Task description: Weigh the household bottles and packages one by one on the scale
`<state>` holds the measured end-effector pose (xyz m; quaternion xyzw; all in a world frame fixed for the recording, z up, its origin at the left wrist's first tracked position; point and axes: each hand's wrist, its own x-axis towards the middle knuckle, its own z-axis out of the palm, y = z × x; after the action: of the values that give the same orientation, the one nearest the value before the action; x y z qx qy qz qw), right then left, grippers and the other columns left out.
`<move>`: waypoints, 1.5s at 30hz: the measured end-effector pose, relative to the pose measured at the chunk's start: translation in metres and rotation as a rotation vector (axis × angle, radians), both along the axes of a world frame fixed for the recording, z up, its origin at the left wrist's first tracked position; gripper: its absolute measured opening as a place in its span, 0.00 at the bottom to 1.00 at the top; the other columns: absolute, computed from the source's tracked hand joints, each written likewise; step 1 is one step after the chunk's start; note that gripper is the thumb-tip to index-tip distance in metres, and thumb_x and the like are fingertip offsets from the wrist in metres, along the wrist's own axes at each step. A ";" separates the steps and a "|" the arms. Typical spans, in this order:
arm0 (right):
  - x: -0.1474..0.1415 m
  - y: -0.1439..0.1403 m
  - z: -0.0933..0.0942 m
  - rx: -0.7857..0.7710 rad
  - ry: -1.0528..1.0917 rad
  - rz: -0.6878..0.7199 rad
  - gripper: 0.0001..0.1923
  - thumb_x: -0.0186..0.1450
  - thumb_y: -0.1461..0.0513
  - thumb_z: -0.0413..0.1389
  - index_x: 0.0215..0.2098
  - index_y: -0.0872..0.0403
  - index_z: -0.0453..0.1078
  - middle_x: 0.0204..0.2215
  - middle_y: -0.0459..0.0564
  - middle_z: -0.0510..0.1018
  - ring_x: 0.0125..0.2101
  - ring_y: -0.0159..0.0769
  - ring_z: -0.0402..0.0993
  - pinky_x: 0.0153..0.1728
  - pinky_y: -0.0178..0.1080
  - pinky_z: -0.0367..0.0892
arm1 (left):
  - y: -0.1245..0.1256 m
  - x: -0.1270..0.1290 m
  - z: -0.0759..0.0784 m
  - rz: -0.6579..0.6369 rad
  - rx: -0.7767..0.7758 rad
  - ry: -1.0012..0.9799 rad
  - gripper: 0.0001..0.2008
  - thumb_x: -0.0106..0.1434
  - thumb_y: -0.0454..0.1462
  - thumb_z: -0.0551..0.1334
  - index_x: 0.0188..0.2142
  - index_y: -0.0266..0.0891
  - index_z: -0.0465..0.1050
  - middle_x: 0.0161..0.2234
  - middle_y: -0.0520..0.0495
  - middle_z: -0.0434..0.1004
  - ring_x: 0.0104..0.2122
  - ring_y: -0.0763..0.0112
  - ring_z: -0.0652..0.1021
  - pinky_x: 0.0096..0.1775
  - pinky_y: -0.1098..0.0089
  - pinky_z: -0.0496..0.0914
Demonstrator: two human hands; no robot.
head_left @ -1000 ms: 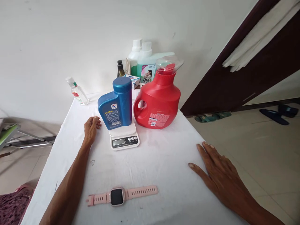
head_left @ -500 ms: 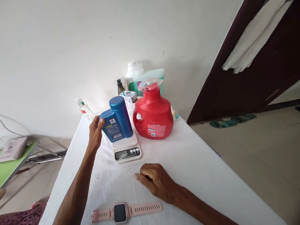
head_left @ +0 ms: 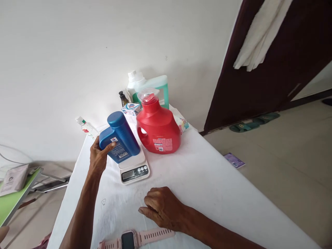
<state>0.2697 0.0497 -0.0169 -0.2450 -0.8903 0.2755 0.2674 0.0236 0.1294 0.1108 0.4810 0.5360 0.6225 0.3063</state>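
A blue plastic bottle (head_left: 129, 140) stands on a white kitchen scale (head_left: 145, 174) with a dark display and several buttons. My left hand (head_left: 98, 157) grips the bottle's left, handle side, its thumb lying across the label and the fingers hidden behind. Close to the bottle's right is a red detergent jug (head_left: 162, 126) with a clear cap. My right hand (head_left: 163, 209) rests on the white tablecloth in front of the scale, fingers curled in with nothing visible in them. Below it lies a pink-strapped smartwatch (head_left: 128, 239), its strap end near my right wrist.
Behind the jug are a green liquid bottle (head_left: 155, 82), a soap box (head_left: 131, 109) and a dark pump bottle (head_left: 123, 99). A clear bottle (head_left: 88, 128) stands at the table's back left edge. Slippers (head_left: 243, 127) and a purple packet (head_left: 234, 160) lie on the floor.
My left hand has closed further round the blue bottle, its thumb now over the label. The camera view has shifted, so the table items appear further left. The right hand stays on the cloth.
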 end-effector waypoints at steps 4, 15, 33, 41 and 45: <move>0.000 0.000 0.005 0.039 -0.081 0.010 0.24 0.70 0.54 0.61 0.21 0.55 0.60 0.21 0.45 0.76 0.23 0.30 0.67 0.25 0.36 0.47 | -0.017 0.016 0.009 -0.015 0.005 -0.026 0.29 0.44 0.40 0.81 0.46 0.41 0.81 0.37 0.51 0.83 0.36 0.69 0.79 0.41 0.70 0.75; 0.002 -0.005 0.012 0.141 -0.144 0.062 0.25 0.73 0.47 0.58 0.27 0.56 0.77 0.25 0.50 0.81 0.27 0.37 0.75 0.26 0.39 0.52 | -0.034 0.115 -0.010 -0.381 -0.112 -0.037 0.21 0.49 0.39 0.80 0.43 0.42 0.79 0.35 0.52 0.79 0.33 0.71 0.77 0.36 0.71 0.74; 0.009 -0.011 -0.001 0.206 0.057 0.050 0.20 0.72 0.55 0.60 0.24 0.55 0.68 0.22 0.45 0.74 0.24 0.33 0.68 0.27 0.40 0.54 | -0.022 0.122 -0.031 -0.378 0.071 0.228 0.33 0.52 0.46 0.79 0.55 0.43 0.73 0.51 0.42 0.79 0.51 0.57 0.78 0.53 0.57 0.74; 0.007 -0.009 -0.003 0.211 0.137 0.066 0.19 0.76 0.58 0.54 0.26 0.52 0.64 0.23 0.45 0.72 0.22 0.31 0.65 0.26 0.38 0.53 | 0.045 -0.045 -0.017 0.541 0.190 0.454 0.30 0.60 0.48 0.74 0.57 0.42 0.67 0.57 0.37 0.70 0.55 0.55 0.75 0.55 0.55 0.72; 0.005 -0.004 -0.014 0.288 0.118 0.060 0.21 0.75 0.57 0.54 0.24 0.51 0.61 0.20 0.44 0.70 0.20 0.31 0.65 0.23 0.38 0.53 | 0.097 -0.127 -0.024 0.821 -0.100 0.435 0.45 0.55 0.42 0.77 0.65 0.36 0.56 0.67 0.25 0.55 0.69 0.43 0.61 0.67 0.47 0.59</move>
<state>0.2743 0.0460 -0.0306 -0.1608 -0.9102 0.1667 0.3434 -0.1031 0.2259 0.0866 0.3330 0.7632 0.5503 -0.0622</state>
